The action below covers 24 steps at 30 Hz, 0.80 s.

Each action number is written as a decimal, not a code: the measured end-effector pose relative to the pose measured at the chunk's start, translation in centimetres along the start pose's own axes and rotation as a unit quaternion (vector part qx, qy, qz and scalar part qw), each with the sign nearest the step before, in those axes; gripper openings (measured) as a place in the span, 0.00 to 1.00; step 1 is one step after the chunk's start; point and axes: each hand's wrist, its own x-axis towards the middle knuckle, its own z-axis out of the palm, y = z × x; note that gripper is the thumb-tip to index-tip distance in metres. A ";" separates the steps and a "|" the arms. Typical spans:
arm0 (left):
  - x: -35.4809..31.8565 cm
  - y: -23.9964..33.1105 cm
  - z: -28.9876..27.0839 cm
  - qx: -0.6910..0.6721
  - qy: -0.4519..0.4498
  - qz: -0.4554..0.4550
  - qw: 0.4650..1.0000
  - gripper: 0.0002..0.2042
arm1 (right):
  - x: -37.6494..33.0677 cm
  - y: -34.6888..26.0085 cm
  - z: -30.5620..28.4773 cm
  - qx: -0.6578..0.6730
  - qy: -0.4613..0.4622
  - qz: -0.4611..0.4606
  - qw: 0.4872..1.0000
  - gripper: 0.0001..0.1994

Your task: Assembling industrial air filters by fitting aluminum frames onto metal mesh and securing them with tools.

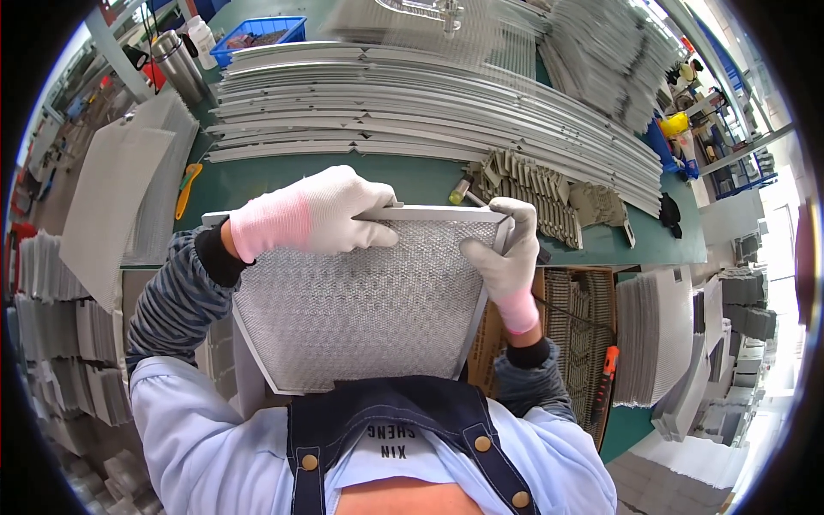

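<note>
A rectangular metal mesh filter panel (356,300) with a thin aluminium frame leans between my body and the bench edge, its near side against my apron. My left hand (339,215), in a white glove with a pink cuff, pinches the frame's far bar left of its right end. A small grey bit shows at those fingertips, too small to name. At the far right corner my right hand (506,253), gloved alike, is closed round the frame, thumb on the mesh side. Beyond that corner lies a hammer (461,190), its handle partly hidden, next to a pile of small metal corner pieces (524,189).
Long aluminium frame strips (412,112) lie stacked across the green bench (249,182). A yellow-handled tool (187,190), a steel flask (178,69) and a blue bin (257,36) are on the left. A cardboard box (609,287) of metal pieces and mesh sheets (657,335) stand right.
</note>
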 end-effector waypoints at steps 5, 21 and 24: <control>-0.5 0.7 0.1 -0.029 0.036 -0.027 0.999 0.13 | 0.6 1.0 0.0 0.011 0.022 -0.056 0.998 0.12; -19.1 -8.2 20.5 -0.322 0.255 -0.281 0.868 0.14 | 5.7 7.6 -3.1 0.164 0.038 0.112 0.979 0.16; -18.9 -10.1 14.1 -0.497 0.293 -0.330 0.747 0.20 | 12.7 6.5 -0.4 0.166 -0.069 0.071 0.981 0.17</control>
